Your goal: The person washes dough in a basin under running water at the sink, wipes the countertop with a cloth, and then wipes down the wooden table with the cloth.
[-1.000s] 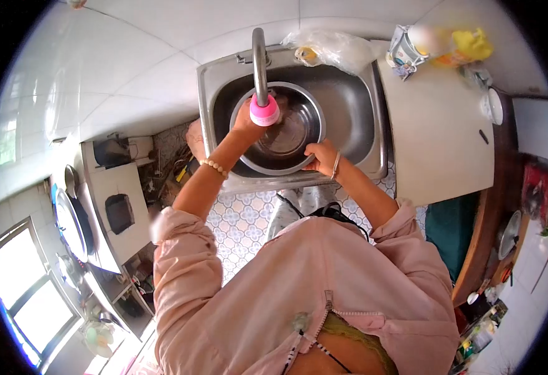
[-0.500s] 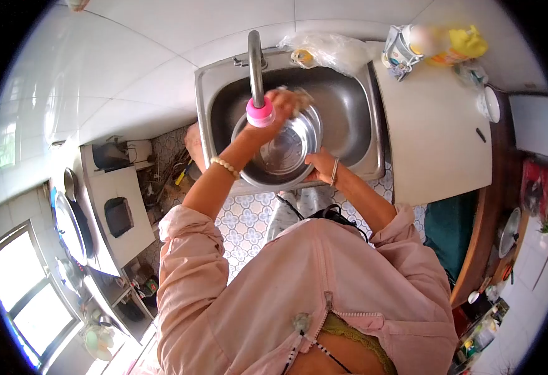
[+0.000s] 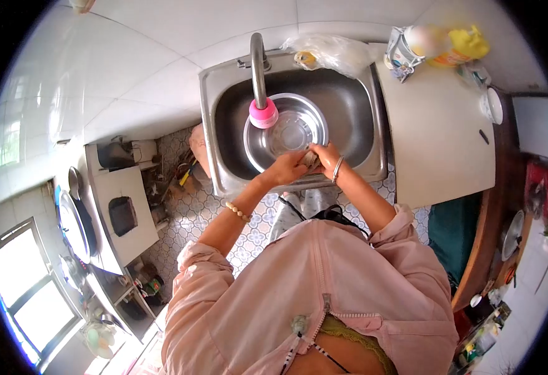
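Note:
A shiny round metal basin sits in the left part of the sink, below the faucet. At its near right rim, my right hand, with a silver bangle on the wrist, is closed on the edge. My left hand, wearing a beaded bracelet, is closed on a small greyish crumpled cloth and meets my right hand at the rim. Part of the cloth is hidden by fingers, and its exact kind is unclear. The curved faucet ends in a pink nozzle above the basin's left side.
The steel sink surrounds the basin. A clear plastic bag lies on its back ledge. On the right, a pale countertop bears a printed packet, a yellow package and a white bowl.
My left hand has moved from the far side of the basin, under the faucet, to the near right rim beside my right hand. The basin has shifted slightly right.

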Available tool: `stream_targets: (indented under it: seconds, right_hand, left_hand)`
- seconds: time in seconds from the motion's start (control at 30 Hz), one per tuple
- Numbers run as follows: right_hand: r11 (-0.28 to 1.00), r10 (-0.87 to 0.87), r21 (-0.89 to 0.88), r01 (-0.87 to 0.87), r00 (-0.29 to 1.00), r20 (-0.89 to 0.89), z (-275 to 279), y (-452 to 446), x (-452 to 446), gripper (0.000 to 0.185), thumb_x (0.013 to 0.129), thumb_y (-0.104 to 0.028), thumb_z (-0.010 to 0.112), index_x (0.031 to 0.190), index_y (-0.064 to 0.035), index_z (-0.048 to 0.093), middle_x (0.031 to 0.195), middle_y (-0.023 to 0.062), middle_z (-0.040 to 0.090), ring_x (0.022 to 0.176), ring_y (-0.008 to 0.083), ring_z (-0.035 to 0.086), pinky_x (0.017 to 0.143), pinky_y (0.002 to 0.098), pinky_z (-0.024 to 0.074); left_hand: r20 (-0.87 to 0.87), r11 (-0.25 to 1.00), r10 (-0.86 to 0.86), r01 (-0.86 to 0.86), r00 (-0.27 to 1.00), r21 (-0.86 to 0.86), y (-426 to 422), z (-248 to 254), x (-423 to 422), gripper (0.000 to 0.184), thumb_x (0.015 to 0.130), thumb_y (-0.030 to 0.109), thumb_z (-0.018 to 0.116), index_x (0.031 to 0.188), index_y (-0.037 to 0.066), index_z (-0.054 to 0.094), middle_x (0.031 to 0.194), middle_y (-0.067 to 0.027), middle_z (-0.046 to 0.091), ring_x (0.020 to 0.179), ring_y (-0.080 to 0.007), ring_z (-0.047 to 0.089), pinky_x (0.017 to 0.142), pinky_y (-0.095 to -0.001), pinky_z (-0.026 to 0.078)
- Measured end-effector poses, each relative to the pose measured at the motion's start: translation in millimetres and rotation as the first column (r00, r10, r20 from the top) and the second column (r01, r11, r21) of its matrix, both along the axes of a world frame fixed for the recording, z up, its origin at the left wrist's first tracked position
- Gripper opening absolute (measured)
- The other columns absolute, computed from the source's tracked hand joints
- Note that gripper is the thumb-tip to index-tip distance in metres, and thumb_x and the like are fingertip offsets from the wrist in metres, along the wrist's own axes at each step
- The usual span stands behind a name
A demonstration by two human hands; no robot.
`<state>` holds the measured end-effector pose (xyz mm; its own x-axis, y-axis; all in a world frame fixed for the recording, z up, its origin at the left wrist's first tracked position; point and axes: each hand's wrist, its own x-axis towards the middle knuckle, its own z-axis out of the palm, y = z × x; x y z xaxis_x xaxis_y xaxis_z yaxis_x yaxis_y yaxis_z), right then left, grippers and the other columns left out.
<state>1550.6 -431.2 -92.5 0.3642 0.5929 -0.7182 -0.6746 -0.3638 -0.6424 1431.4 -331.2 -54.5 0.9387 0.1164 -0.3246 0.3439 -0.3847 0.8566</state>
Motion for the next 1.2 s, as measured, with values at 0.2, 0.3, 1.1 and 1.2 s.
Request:
stream_targets:
  seconds: [0.2, 0.3, 1.1, 1.2]
  right_hand:
    - [0.982, 0.169, 0.137, -0.127, 0.914, -0.369, 8.6, 0.1, 22.6, 0.050, 0.076, -0.044, 0.055, 0.112, -0.0151, 0.034, 0.098, 0.0086, 0.050, 0.074, 0.0250, 0.060, 0.050, 0.0331, 0.0525]
    - [0.951, 0.210, 0.290, -0.110, 0.916, -0.341, 32.3, -6.3, 35.1, 0.059, 0.073, -0.058, 0.051, 0.111, -0.0134, 0.039, 0.100, 0.0072, 0.051, 0.077, 0.0259, 0.061, 0.057, 0.0330, 0.0514]
    - [0.916, -0.286, 0.348, 0.200, 0.933, 0.216, 17.7, -6.7, 67.4, 0.028, 0.081, -0.034, 0.056, 0.083, -0.0057, 0.054, 0.077, -0.0014, 0.053, 0.069, 0.0100, 0.047, 0.061, 0.0265, 0.0388]
    - [0.989, -0.118, 0.147, 0.011, 0.656, 0.746, 7.0, 5.5, 58.5, 0.038, 0.082, -0.037, 0.052, 0.075, -0.0002, 0.050, 0.060, 0.0080, 0.049, 0.057, 0.0189, 0.046, 0.053, 0.0332, 0.0359]
  left_hand:
    - [0.106, 0.922, -0.022, -0.021, 0.994, 0.385, -5.6, 34.0, 13.7, 0.049, 0.064, 0.008, 0.063, 0.110, 0.001, 0.047, 0.098, -0.0199, 0.055, 0.090, -0.0366, 0.052, 0.079, -0.0368, 0.042]
    - [0.315, 0.941, 0.128, -0.216, 0.940, 0.262, 11.1, 36.3, 9.0, 0.049, 0.065, 0.008, 0.066, 0.110, 0.002, 0.048, 0.096, -0.0175, 0.056, 0.089, -0.0291, 0.055, 0.078, -0.0336, 0.043]
    - [0.233, 0.438, 0.893, -0.862, 0.385, -0.253, 44.8, -30.9, -7.7, 0.014, 0.080, 0.010, 0.055, 0.090, 0.001, 0.055, 0.074, -0.0010, 0.057, 0.067, -0.0112, 0.052, 0.062, -0.0259, 0.044]
    - [0.633, 0.759, 0.435, -0.639, 0.641, 0.126, -8.9, 13.4, 13.7, 0.045, 0.074, 0.013, 0.056, 0.114, 0.002, 0.042, 0.119, -0.0174, 0.040, 0.108, -0.0299, 0.041, 0.090, -0.0380, 0.033]
